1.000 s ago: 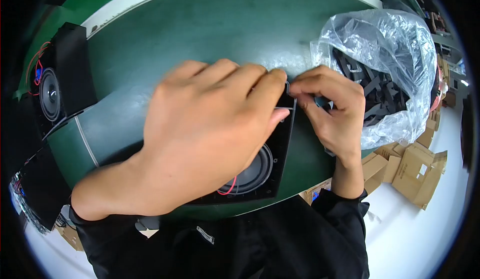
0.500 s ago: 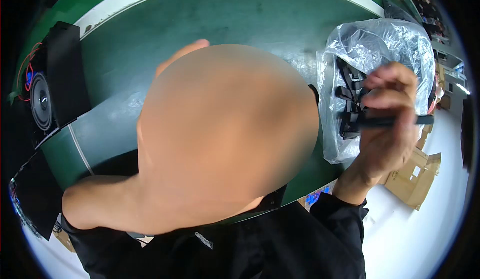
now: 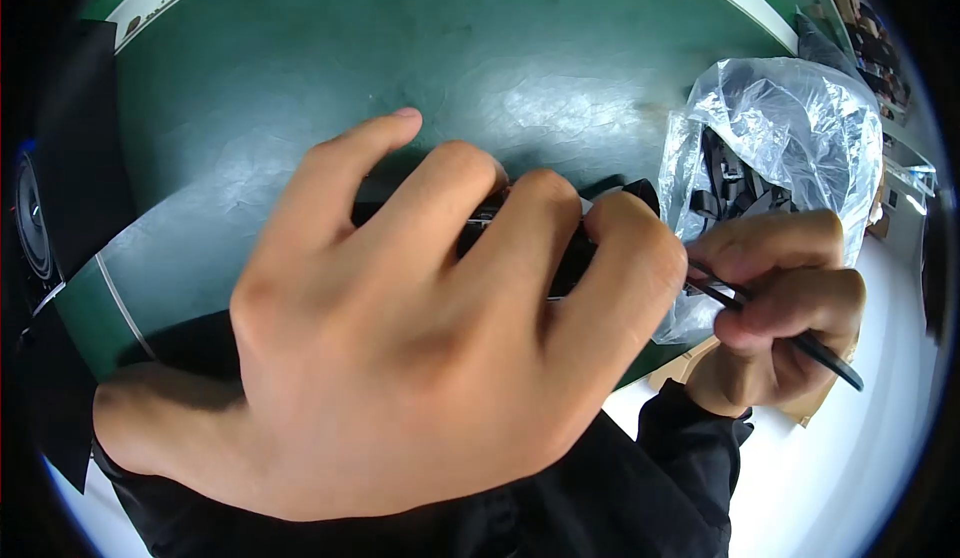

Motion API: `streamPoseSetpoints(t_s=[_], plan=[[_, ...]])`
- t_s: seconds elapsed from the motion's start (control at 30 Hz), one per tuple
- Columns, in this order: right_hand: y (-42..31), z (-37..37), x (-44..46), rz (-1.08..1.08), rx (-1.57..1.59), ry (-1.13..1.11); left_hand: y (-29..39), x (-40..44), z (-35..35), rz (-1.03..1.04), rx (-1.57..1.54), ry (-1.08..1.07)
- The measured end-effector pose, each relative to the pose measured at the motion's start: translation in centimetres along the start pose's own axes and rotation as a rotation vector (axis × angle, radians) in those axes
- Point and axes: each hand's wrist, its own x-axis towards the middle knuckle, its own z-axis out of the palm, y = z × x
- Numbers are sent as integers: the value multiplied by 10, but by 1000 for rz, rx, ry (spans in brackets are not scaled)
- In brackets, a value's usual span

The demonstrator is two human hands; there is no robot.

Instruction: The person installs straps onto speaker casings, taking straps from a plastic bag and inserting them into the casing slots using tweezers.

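Note:
My left hand (image 3: 420, 328) fills the middle of the view, its back toward me. Its bent fingers come down over a black object (image 3: 570, 263), which shows only in the gaps between them; its kind is hidden. The index finger is raised away from the others. To the right, my right hand (image 3: 800, 298) is closed on a slim black tool (image 3: 833, 361) with two thin prongs, resembling tweezers. The prongs point left, beside the little-finger side of my left hand. Whether they touch the black object cannot be seen.
A clear plastic bag (image 3: 790, 108) with black strap-like parts (image 3: 735, 183) lies on the green table (image 3: 400, 48) at the right. Black panels (image 3: 80, 148) with a round speaker (image 3: 32, 216) stand at the left. A cardboard box (image 3: 815, 398) sits below at the right.
My left hand has lowered from close to the camera, uncovering bits of the black object. My right hand has moved down from over the bag, its fingers now tightly closed on the slim tool.

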Motion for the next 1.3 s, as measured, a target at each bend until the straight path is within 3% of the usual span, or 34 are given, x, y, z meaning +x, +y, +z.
streamPoseSetpoints(t_s=[0.17,0.27,0.43,0.7,0.8,0.97,1.13,1.2,1.3], plan=[[8,5,14,-66,-157,-148,-3,-2,5,0,-2,47],[13,17,7,-81,-87,-56,-3,-2,3,-5,-17,38],[43,25,-15,-17,320,148,0,-1,9,-12,-22,74],[50,30,-20,245,692,250,0,1,5,-12,-46,55],[56,36,-19,119,657,197,0,-1,6,-27,-50,56],[41,25,-4,-176,251,34,0,1,-1,-12,-72,-15],[44,11,-10,-49,304,105,-3,1,12,67,-50,124],[38,-1,-12,79,381,146,-4,2,8,77,-55,90],[35,-22,-16,-23,317,243,2,7,-8,74,-29,-56]])
